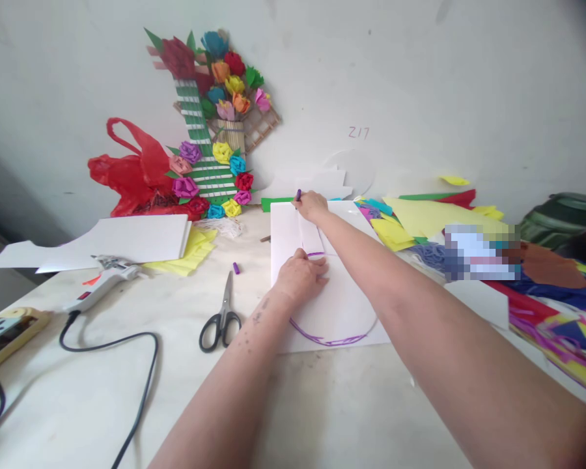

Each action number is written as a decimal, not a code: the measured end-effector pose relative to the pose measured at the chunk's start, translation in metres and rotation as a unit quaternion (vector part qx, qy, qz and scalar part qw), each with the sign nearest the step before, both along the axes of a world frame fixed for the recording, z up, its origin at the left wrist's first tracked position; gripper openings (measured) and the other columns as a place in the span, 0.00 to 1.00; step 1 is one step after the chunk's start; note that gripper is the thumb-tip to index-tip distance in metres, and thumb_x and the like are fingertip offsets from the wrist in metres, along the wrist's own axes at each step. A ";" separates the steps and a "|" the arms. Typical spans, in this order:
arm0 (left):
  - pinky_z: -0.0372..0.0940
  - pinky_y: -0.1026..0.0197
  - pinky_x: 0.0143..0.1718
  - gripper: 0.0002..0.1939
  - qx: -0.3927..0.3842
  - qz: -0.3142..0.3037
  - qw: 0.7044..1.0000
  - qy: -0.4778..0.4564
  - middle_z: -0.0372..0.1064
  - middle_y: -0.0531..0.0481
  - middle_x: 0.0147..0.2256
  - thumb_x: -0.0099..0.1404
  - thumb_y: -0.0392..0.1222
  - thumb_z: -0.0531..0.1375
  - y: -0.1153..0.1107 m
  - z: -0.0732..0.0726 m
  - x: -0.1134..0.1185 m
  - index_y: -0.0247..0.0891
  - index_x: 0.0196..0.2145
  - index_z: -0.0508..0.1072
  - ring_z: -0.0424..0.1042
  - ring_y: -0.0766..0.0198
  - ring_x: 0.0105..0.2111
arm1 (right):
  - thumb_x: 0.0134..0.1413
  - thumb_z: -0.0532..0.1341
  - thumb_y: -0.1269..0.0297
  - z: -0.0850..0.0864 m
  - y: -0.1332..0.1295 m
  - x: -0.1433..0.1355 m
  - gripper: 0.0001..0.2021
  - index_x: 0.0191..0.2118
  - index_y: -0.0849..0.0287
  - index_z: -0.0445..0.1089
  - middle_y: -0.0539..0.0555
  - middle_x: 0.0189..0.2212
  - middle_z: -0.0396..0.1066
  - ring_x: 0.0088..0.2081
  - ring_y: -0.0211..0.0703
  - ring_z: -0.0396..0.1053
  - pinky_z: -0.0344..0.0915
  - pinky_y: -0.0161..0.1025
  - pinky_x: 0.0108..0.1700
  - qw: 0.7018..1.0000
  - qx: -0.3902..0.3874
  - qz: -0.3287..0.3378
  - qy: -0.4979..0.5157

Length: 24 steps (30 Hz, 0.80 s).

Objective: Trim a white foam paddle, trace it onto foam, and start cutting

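Observation:
My right hand [313, 207] grips a purple marker [298, 195] near the top edge of a white paper sheet [342, 286]. Lower on that sheet, my left hand [300, 280] lies pressed down with its fingers stretched out. Beneath it is the end of a narrower white paper piece [311, 233], with a short purple line along its lower edge. A purple curve [342, 341] runs across the bottom of the sheet, partly hidden by my left forearm. Left of the sheet rest black-handled scissors [219, 322] and a small purple marker cap [237, 268].
A glue gun [92, 286] with a black cord lies left, near a power strip [14, 329]. White board pieces [127, 238] sit behind it. Paper flowers on a striped frame [209, 176] and a red plastic bag [141, 169] stand against the wall. Coloured papers [430, 218] pile up at right.

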<state>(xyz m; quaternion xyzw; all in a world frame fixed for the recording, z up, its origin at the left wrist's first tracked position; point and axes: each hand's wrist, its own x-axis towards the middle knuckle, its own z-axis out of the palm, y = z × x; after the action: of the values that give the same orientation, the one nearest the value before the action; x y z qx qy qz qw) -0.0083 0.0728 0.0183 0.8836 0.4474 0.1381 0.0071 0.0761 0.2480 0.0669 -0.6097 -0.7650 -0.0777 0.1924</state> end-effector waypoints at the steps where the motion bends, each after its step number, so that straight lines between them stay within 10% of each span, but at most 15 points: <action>1: 0.58 0.60 0.43 0.14 0.000 -0.001 1.000 0.003 0.66 0.61 0.47 0.58 0.43 0.51 0.000 0.000 0.000 0.47 0.41 0.71 0.56 0.59 0.41 | 0.55 0.48 0.54 0.000 0.000 -0.001 0.18 0.44 0.56 0.67 0.59 0.40 0.68 0.41 0.47 0.66 0.59 0.40 0.42 1.000 0.003 0.001 -0.003; 24: 0.58 0.59 0.43 0.14 -0.001 0.008 1.000 0.019 0.67 0.55 0.44 0.58 0.43 0.51 -0.002 0.002 0.001 0.45 0.41 0.70 0.57 0.58 0.42 | 0.54 0.51 0.56 0.011 -0.020 -0.018 0.18 0.45 0.60 0.67 0.61 0.42 0.68 0.45 0.48 0.64 0.58 0.39 0.43 0.996 -0.026 0.029 -0.079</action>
<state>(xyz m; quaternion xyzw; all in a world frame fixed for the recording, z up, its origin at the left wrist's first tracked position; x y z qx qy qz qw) -0.0076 0.0705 0.0200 0.8822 0.4550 0.1212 -0.0014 0.0585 0.2284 0.0777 -0.5843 -0.7966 -0.1005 0.1179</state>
